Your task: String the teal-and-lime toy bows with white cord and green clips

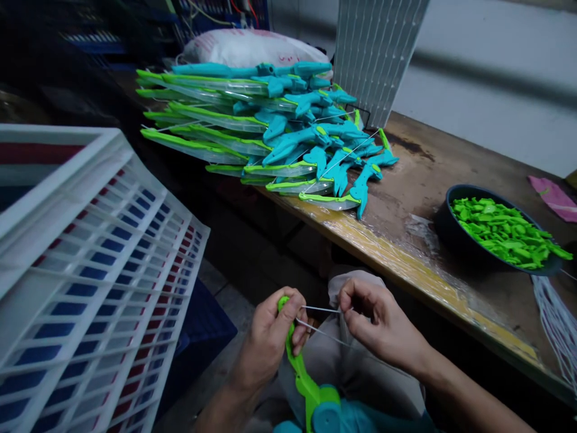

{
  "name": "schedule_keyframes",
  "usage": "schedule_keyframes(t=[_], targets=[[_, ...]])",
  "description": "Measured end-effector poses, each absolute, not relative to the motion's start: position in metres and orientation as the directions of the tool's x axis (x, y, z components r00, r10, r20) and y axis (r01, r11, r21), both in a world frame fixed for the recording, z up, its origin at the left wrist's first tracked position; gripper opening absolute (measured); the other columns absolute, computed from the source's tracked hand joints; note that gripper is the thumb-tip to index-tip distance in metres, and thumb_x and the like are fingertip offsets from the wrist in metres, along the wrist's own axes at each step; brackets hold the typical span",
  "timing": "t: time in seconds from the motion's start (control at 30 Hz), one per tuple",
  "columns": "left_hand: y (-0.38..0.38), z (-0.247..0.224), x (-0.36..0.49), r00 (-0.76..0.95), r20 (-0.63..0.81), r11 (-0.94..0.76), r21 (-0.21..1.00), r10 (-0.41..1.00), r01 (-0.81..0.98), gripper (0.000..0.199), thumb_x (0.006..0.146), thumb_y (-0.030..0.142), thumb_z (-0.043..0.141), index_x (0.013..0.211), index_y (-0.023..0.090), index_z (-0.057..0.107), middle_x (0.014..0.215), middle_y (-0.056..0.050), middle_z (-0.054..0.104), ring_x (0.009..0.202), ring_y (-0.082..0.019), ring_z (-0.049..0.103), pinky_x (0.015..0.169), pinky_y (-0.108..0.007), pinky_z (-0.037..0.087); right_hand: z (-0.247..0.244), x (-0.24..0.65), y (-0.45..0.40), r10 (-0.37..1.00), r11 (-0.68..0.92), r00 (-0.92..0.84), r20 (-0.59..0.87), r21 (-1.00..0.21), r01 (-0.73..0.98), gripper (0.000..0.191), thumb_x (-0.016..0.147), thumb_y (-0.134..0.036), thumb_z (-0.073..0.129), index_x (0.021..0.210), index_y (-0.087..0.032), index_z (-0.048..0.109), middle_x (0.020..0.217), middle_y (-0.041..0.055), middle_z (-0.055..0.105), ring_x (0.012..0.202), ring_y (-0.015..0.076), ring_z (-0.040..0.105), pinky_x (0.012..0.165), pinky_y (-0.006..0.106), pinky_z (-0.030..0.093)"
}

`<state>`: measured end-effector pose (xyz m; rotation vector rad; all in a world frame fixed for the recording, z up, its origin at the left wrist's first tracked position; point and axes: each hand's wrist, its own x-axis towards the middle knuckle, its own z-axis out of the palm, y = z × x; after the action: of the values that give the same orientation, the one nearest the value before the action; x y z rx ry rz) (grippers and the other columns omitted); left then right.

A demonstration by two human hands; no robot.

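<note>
Gripping a green toy bow (301,373) cut off below, left hand (270,337); right hand (378,325) pinches its string (320,310).

Green toy bow limb (301,371) with teal grip, tilted upright, upper tip clasped inside the left-hand fingers (288,313), thin white string (321,310) stretched taut from that tip to the pinching right-hand fingers (349,307)

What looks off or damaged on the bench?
Nothing spilled or broken. The toy bows sit in a loose, uneven pile near the table edge. Clear plastic film beside the bowl of green parts is wrinkled. Both hands, left hand and right hand, grip a string.
</note>
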<state>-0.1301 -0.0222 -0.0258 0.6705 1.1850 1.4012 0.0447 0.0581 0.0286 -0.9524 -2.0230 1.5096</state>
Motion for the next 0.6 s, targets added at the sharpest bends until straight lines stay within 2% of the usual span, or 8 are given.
schedule_keyframes(t=[0.13, 0.27, 0.4, 0.5, 0.6], targets=[[-0.017, -0.031, -0.133, -0.193, -0.224, 0.124, 0.896, 0.955, -0.427, 0.044, 0.091, 0.055, 0.069, 0.072, 0.018, 0.056, 0.055, 0.005, 0.049, 0.04, -0.008, 0.044, 0.037, -0.02, 0.04, 0.029, 0.043, 0.066, 0.75, 0.17, -0.657, -0.073, -0.939, 0.298, 0.009, 0.088, -0.029, 0.054, 0.088, -0.021, 0.058, 0.077, -0.0007, 0.056, 0.068, 0.0134, 0.05, 0.06, 0.023, 0.041], [-0.012, -0.041, -0.14, -0.191, -0.24, 0.113, 0.854, 0.952, -0.508, 0.045, 0.087, 0.056, 0.073, 0.072, 0.018, 0.057, 0.057, 0.005, 0.052, 0.037, -0.007, 0.043, 0.035, -0.019, 0.039, 0.03, 0.043, 0.073, 0.803, 0.192, -0.595, -0.042, -0.926, 0.325, 0.011, 0.091, -0.03, 0.053, 0.091, -0.02, 0.057, 0.077, -0.0013, 0.054, 0.065, 0.0126, 0.048, 0.056, 0.023, 0.04], [-0.007, -0.046, -0.147, -0.169, -0.239, 0.105, 0.817, 0.956, -0.566, 0.044, 0.084, 0.055, 0.077, 0.074, 0.017, 0.058, 0.057, 0.005, 0.053, 0.037, -0.007, 0.043, 0.034, -0.017, 0.038, 0.037, 0.037, 0.065, 0.756, 0.386, -0.654, 0.039, -0.832, 0.397, 0.01, 0.091, -0.018, 0.049, 0.091, -0.02, 0.058, 0.08, 0.0, 0.06, 0.071, 0.0137, 0.055, 0.062, 0.024, 0.044], [0.001, -0.04, -0.154, -0.157, -0.219, 0.081, 0.79, 0.963, -0.608, 0.042, 0.084, 0.053, 0.078, 0.074, 0.016, 0.059, 0.056, 0.006, 0.052, 0.038, -0.006, 0.042, 0.034, -0.017, 0.039, 0.042, 0.025, 0.046, 0.549, 0.695, -0.811, 0.205, -0.651, 0.306, 0.017, 0.091, -0.008, 0.045, 0.09, -0.021, 0.056, 0.08, 0.002, 0.062, 0.068, 0.0149, 0.057, 0.061, 0.025, 0.046], [0.014, -0.019, -0.165, -0.184, -0.15, 0.008, 0.794, 0.971, -0.608, 0.042, 0.082, 0.051, 0.08, 0.072, 0.016, 0.058, 0.056, 0.006, 0.051, 0.038, -0.006, 0.04, 0.032, -0.017, 0.038, 0.034, 0.015, 0.024, 0.244, 0.948, -0.912, 0.33, -0.277, 0.153, 0.02, 0.092, -0.008, 0.049, 0.079, -0.023, 0.052, 0.071, 0.0028, 0.063, 0.059, 0.0172, 0.056, 0.052, 0.029, 0.046]])
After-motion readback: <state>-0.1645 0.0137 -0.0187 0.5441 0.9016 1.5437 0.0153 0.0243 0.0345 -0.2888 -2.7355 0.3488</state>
